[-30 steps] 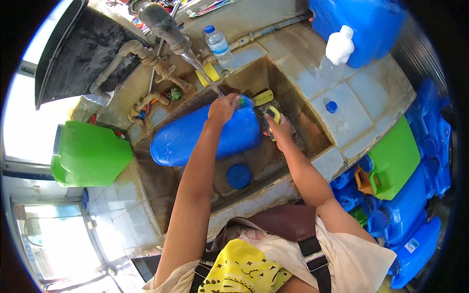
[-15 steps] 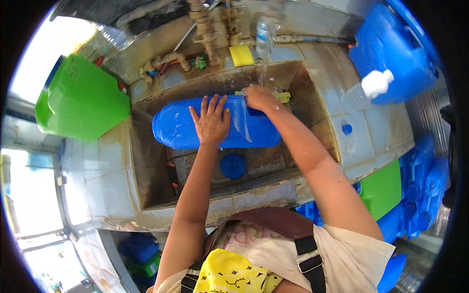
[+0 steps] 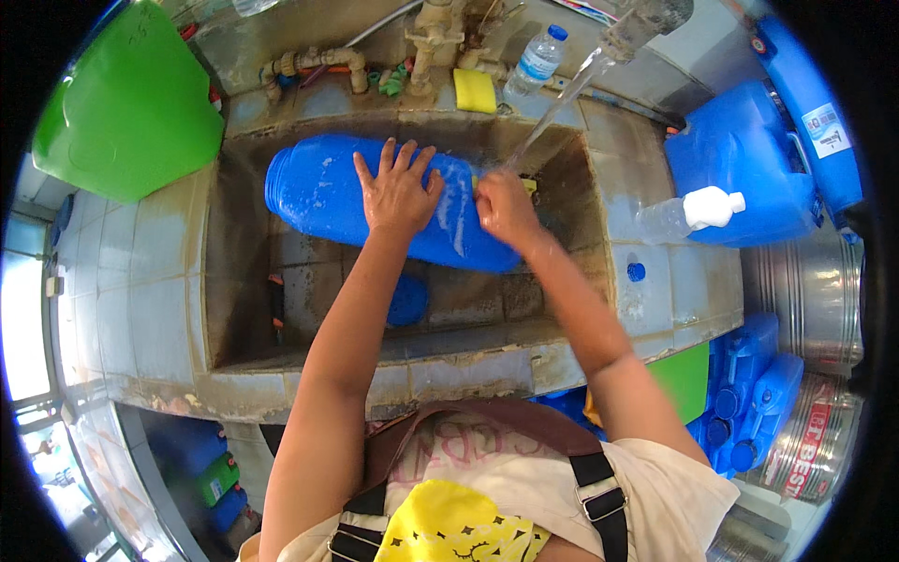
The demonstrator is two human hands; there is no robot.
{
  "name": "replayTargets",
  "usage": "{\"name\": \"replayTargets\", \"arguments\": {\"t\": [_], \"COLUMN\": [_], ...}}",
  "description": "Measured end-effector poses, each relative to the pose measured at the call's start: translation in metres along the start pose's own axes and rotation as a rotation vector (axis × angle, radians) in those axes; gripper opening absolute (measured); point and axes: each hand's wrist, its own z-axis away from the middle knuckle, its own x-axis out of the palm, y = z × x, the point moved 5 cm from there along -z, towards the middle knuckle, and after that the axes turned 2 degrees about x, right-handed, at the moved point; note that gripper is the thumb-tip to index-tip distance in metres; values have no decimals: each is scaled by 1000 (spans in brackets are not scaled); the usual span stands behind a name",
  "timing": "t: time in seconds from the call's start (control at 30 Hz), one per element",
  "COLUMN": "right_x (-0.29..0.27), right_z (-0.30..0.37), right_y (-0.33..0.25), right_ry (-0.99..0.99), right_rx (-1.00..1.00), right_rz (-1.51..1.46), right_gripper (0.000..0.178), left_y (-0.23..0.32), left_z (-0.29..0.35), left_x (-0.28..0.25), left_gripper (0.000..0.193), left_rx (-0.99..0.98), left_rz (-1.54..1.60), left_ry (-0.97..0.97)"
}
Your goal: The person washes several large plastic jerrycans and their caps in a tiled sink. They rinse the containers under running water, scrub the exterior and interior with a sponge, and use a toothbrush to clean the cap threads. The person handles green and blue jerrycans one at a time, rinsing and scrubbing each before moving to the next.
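A blue plastic jug [image 3: 323, 192] lies on its side in the tiled sink [image 3: 599, 272], its threaded neck to the left and white suds on it. Spread flat, my left hand [image 3: 398, 192] presses on its upper side. My right hand [image 3: 508, 211] is closed at the jug's right end, under the stream of water. Bits of something yellow [image 3: 530, 186] show beside that fist; what it holds is hidden. Below the jug, partly behind my left forearm, a round blue lid [image 3: 408, 301] lies on the sink floor.
Water runs from a tap [image 3: 646, 28] at the back. A yellow sponge [image 3: 475, 91] and a clear water bottle [image 3: 537, 64] stand on the back ledge. Left is a green jug [image 3: 126, 103]; right are a blue container [image 3: 740, 159], a white-topped bottle [image 3: 714, 207] and a blue cap [image 3: 636, 273].
The view has shifted, bringing the tap into sight. The jug now lies more tilted, its neck end farther back. My left hand stays on it, and my right hand remains closed at its right end.
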Motion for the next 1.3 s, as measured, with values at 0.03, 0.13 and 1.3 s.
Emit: {"name": "replayTargets", "arguments": {"t": [0.03, 0.13, 1.3], "right_x": [-7, -10, 2], "right_z": [20, 73, 45], "right_y": [-6, 6, 34], "right_ry": [167, 297, 663], "right_rx": [-38, 66, 321], "right_rz": [-4, -102, -191], "right_gripper": [18, 30, 28], "left_y": [1, 1, 83], "left_z": [-1, -3, -36], "left_x": [0, 0, 39], "left_gripper": [45, 45, 42], "left_rx": [4, 8, 385], "left_rz": [2, -20, 7], "left_ry": [11, 12, -298]}}
